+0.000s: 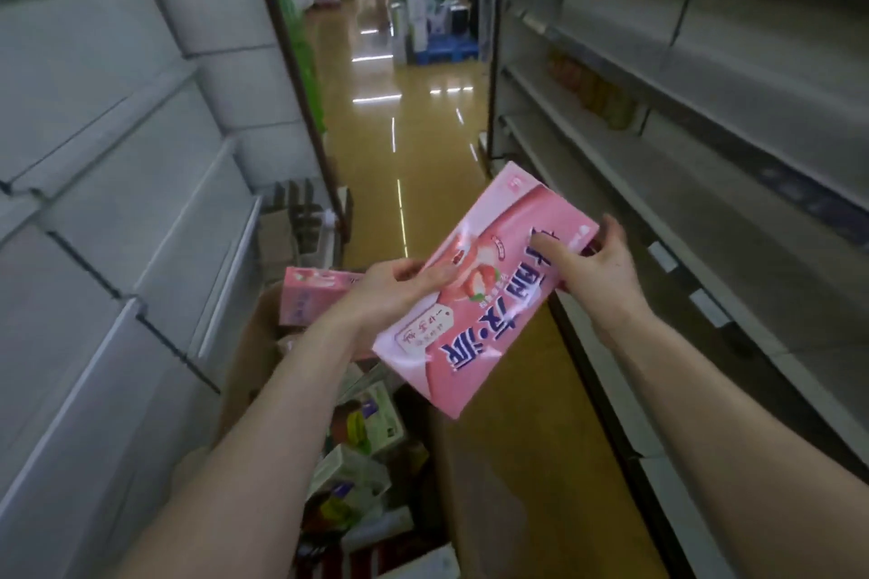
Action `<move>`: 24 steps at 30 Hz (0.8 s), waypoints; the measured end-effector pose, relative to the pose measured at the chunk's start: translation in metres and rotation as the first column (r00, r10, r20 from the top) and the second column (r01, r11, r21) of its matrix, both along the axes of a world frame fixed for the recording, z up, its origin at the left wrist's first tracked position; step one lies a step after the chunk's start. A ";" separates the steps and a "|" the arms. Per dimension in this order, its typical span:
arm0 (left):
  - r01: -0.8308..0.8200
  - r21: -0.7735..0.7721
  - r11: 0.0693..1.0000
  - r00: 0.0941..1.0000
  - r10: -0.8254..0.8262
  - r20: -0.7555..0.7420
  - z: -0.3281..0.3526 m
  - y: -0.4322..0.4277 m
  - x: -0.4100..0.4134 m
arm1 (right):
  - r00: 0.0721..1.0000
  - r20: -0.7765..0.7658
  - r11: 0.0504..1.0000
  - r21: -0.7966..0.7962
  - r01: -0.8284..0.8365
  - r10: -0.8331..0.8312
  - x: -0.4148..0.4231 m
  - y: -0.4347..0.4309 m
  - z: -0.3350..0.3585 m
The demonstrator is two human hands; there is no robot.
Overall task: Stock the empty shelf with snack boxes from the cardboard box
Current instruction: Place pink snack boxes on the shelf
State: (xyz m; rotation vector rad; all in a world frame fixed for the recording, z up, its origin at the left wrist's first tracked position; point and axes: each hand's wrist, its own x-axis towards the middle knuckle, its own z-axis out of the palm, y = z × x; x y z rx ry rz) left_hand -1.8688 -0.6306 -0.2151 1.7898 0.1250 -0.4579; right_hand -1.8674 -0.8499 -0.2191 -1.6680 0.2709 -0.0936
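Observation:
I hold a flat pink snack box (484, 296) with blue lettering and a fruit picture at chest height over the aisle. My left hand (395, 292) grips its left edge, thumb on the printed face. My right hand (597, 263) grips its far right end, thumb on top. Below sits the open cardboard box (254, 343), with another pink snack box (315, 296) standing at its far end and several mixed packages inside. The grey shelves (705, 212) on the right are mostly bare.
Bare grey shelving (117, 202) lines the left side. A few yellowish packages (597, 89) stand far back on a right-hand shelf. The glossy yellow aisle floor (399, 146) runs ahead to stacked goods on a blue pallet (446, 47); a person stands in the distance.

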 end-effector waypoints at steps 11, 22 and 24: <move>-0.086 -0.302 0.949 0.995 0.065 -0.079 0.039 -0.172 0.053 | 0.982 -0.014 0.982 0.020 -0.188 0.188 0.010 -0.107 0.053; 0.079 -0.626 0.776 0.997 -0.056 0.056 0.117 -0.345 0.066 | 0.991 0.093 0.909 -0.413 -0.054 0.101 0.004 -0.257 0.183; 0.119 -0.666 0.736 0.993 -0.087 0.081 0.132 -0.369 0.067 | 0.995 0.071 0.876 -0.481 -0.029 0.072 0.002 -0.276 0.202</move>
